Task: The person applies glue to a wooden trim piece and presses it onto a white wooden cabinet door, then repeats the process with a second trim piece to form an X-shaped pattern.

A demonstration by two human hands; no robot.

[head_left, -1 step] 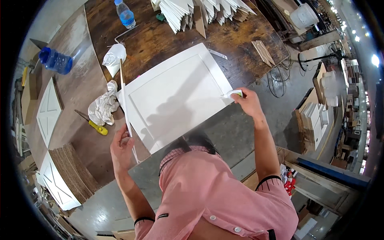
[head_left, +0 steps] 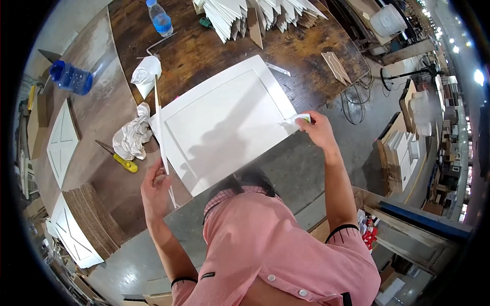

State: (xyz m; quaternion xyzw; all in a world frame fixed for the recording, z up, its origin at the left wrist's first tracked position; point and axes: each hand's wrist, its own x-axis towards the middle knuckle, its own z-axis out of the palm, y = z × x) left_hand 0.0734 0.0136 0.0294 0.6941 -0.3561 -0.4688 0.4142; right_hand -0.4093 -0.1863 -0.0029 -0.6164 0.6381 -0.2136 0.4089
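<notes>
The recessed white panel (head_left: 229,112) is smooth, with a satin sheen. The brown tabletop (head_left: 194,66) looks like wood, blotchy and slightly glossy. Clear plastic forms the water bottle (head_left: 162,23); the blue jug (head_left: 71,77) is shiny, translucent plastic. The yellow cutter handle (head_left: 126,164) looks like plastic. The board stack (head_left: 97,214) has rough, fibrous brown edges. The pink shirt (head_left: 286,239) is soft, matt cloth.

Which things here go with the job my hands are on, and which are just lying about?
Likely part of the job:
white framed panel
narrow white strip, in the left hand
small white piece, in the right hand

Probably just lying about:
blue-capped bottle
blue jug
yellow-handled tool
crumpled white wad
</notes>
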